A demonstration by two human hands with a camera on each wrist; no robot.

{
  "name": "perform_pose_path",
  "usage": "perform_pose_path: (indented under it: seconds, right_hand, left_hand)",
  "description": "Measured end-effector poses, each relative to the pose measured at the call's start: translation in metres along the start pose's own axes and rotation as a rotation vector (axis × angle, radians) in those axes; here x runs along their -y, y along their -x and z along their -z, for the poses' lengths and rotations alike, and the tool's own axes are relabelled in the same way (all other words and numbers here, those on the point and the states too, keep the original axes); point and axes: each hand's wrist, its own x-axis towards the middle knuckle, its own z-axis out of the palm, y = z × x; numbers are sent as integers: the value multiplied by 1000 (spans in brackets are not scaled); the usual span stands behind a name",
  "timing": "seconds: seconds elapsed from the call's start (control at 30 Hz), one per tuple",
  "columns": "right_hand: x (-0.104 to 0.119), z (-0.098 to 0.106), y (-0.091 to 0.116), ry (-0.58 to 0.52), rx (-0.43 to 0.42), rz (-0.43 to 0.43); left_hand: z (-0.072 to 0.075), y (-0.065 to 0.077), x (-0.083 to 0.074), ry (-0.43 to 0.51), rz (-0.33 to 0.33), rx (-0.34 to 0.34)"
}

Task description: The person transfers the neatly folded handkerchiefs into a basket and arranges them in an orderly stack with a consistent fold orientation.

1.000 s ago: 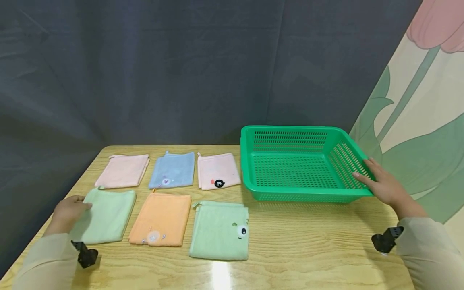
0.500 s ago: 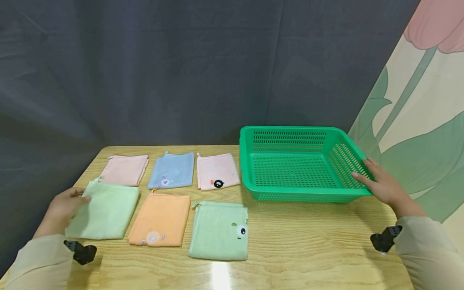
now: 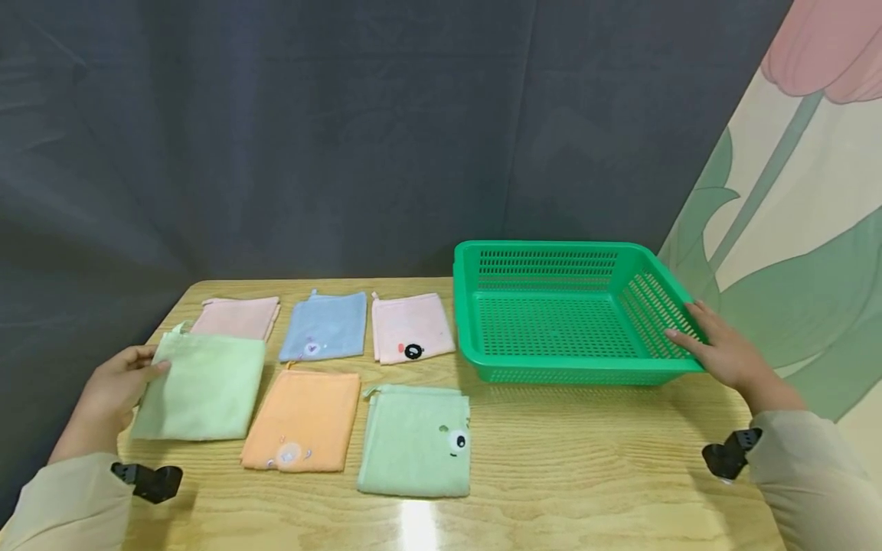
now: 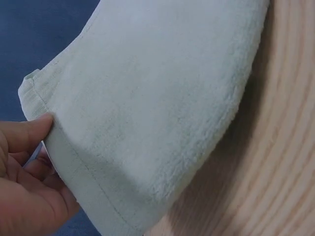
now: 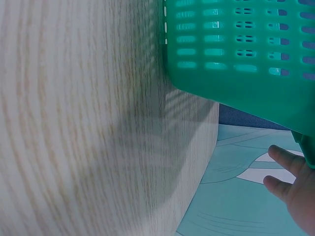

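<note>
The left hand pinched the leftmost green cloth by its left edge above the table, while the right hand, fingers extended, rested on the right rim of the green basket.

This looks like a staged indoor corner; the kind of building cannot be told. A dark curtain backs the bench, beside a flower-painted wall.

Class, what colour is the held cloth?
The held cloth is pale green, clearest in the head view.
</note>
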Motion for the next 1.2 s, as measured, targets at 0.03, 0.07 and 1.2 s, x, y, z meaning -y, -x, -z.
perform_pose_path:
  seconds: [0.03, 0.07, 1.2]
  right_hand:
    - [0, 0, 0, 0, 0, 0]
    - [0, 0, 0, -1, 0, 1]
    - [-3, -4, -1, -17, -10, 10]
  left_hand:
    - [0, 1, -1, 11, -13, -6]
    - [0, 2, -2, 22, -27, -9]
    - [11, -97, 89, 381, -154, -32]
